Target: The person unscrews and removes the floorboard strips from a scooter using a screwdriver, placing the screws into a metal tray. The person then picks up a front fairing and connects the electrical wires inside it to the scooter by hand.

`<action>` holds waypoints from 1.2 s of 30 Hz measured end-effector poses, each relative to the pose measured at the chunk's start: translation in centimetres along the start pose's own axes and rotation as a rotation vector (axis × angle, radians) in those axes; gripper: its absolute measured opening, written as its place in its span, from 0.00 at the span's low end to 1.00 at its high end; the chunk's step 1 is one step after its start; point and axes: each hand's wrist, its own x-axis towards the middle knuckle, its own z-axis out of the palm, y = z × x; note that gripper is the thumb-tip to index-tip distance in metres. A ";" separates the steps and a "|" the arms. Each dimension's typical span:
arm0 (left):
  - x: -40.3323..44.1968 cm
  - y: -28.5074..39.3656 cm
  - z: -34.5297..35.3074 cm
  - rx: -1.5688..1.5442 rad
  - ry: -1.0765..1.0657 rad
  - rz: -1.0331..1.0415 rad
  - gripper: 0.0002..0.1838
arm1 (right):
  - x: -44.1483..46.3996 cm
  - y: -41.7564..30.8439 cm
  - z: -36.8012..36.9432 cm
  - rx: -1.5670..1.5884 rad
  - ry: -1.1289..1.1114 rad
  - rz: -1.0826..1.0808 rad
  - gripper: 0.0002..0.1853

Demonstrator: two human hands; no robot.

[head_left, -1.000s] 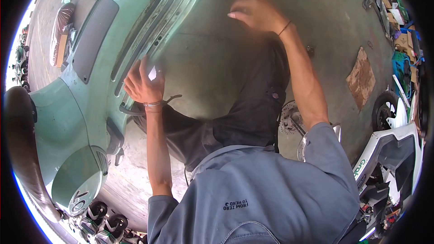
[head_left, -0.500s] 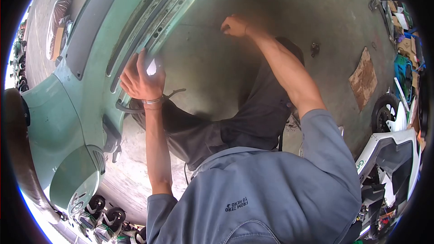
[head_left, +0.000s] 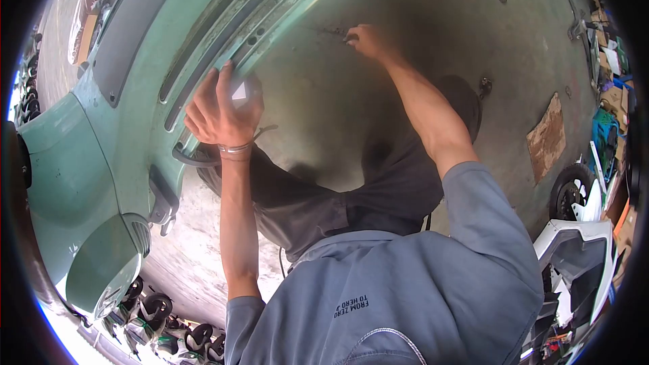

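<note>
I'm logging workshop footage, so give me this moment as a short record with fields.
Vehicle: mint-green scooter with a grooved footboard
Left hand: fingers against the footboard's edge; anything held is unclear
Right hand: above the floor, fingers curled, apart from the scooter; grip too blurred to tell
On floor, picture right: flat brown sheet
Far right: wheel beside white bodywork panel
</note>
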 end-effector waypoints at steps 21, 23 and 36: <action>0.8 0.4 -1.2 0.029 0.013 0.097 0.22 | 2.0 0.0 2.1 0.071 0.045 0.030 0.11; 1.9 0.2 -2.1 -0.150 -0.232 0.059 0.26 | 3.4 0.8 -0.3 0.110 0.160 0.104 0.12; 11.0 10.7 4.3 -0.194 -0.495 0.174 0.62 | 11.3 19.8 -18.0 0.211 0.676 0.601 0.11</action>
